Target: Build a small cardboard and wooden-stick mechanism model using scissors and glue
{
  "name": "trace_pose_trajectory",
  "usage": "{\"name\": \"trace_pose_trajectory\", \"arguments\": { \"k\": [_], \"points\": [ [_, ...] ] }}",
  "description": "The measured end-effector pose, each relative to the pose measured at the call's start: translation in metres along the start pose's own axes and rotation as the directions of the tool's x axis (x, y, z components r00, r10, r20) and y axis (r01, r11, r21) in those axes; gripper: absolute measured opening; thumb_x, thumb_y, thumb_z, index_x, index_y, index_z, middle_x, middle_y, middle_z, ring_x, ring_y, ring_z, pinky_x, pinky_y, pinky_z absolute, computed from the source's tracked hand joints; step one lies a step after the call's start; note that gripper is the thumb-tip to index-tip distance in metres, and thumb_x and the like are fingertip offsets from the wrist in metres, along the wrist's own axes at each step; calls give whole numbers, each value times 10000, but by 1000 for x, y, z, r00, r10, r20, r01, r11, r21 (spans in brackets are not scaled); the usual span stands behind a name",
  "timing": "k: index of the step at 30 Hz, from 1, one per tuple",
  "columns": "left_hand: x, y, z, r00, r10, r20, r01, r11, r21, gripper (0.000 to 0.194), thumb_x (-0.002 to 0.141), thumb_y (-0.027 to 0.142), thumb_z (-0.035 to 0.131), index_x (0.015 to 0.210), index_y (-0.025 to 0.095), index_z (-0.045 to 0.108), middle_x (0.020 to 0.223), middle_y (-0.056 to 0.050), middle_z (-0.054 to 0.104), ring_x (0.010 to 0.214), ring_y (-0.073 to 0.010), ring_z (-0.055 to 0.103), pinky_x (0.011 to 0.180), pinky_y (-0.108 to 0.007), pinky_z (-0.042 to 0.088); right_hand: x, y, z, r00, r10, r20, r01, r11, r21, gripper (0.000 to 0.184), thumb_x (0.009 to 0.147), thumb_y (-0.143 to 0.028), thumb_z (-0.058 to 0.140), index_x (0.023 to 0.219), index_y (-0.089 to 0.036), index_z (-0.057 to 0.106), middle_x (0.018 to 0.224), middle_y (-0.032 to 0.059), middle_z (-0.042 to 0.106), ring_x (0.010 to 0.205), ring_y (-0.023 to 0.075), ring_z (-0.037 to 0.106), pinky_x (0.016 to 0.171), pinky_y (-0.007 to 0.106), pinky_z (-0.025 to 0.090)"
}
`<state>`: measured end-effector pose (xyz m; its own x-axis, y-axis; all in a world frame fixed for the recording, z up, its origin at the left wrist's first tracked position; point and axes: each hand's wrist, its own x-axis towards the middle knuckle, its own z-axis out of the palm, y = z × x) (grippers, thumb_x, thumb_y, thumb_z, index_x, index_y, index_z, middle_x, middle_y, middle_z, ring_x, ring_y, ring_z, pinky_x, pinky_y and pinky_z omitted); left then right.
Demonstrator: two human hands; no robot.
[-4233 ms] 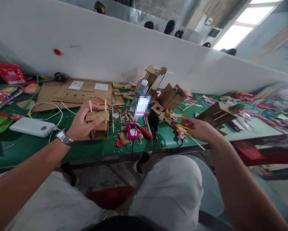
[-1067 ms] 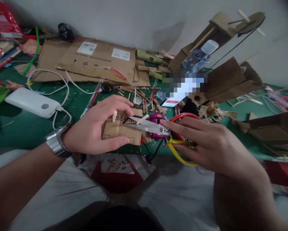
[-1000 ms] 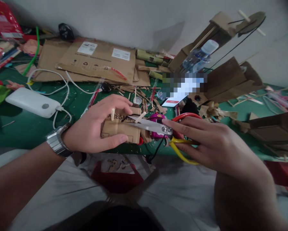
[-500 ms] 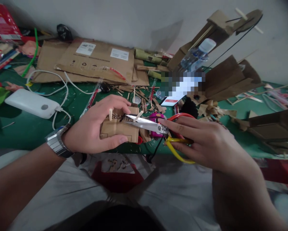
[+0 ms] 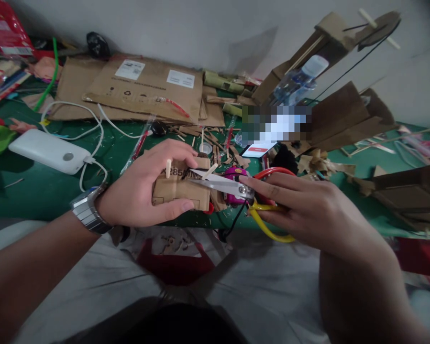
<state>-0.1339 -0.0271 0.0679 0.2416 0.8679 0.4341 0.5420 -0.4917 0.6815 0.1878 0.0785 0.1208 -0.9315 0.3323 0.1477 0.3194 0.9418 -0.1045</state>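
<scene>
My left hand, with a metal watch at the wrist, is closed around a small cardboard box printed "285MM". Short wooden sticks poke up from its face. In my right hand is a pair of scissors with one red and one yellow handle loop. Their blades are slightly apart and lie over the box, the tips by a small dark spot near the printing. Behind the pivot sits a purple round object, partly hidden by the scissors.
A white power bank with a cable lies at left. Flattened cardboard rests against the wall. A lit phone, a bottle and a tall cardboard structure stand back right. Scraps litter the green table.
The whole view has shifted slightly, so things sit a little further right. Both hands keep their hold on the box and scissors, and the blades look slightly less apart.
</scene>
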Motion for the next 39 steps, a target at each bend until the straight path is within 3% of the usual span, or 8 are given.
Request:
{"name": "trace_pose_trajectory", "arguments": {
  "k": [6, 18, 39],
  "points": [
    [-1, 1, 3, 999, -20, -38, 21, 1000, 14, 433, 891, 441, 760, 1250, 266, 591, 1307, -119, 674, 1289, -354, 634, 1104, -593, 535, -2, -4, 0, 1000, 13, -6, -13, 1000, -9, 530, 1044, -266, 634, 1573, -289, 603, 1130, 84, 793, 776, 190, 735, 635, 301, 577],
    [-1, 1, 4, 999, -11, -37, 11, 1000, 5, 439, 880, 449, 771, 1246, 274, 602, 1306, -117, 674, 1284, -360, 639, 1095, -606, 537, -1, -4, -2, 1000, -20, 12, 20, 1000, -5, 524, 1074, -276, 576, 1598, -275, 565, 1103, 85, 779, 846, 213, 745, 711, 323, 603],
    [-1, 2, 3, 999, -8, -35, 8, 1000, 1, 453, 872, 452, 782, 1245, 274, 597, 1318, -117, 674, 1285, -367, 644, 1096, -609, 541, -2, -5, -7, 994, -110, 26, 112, 986, -126, 492, 1113, -280, 526, 1596, -187, 524, 993, 73, 753, 828, 194, 737, 659, 282, 550]
  ]
}}
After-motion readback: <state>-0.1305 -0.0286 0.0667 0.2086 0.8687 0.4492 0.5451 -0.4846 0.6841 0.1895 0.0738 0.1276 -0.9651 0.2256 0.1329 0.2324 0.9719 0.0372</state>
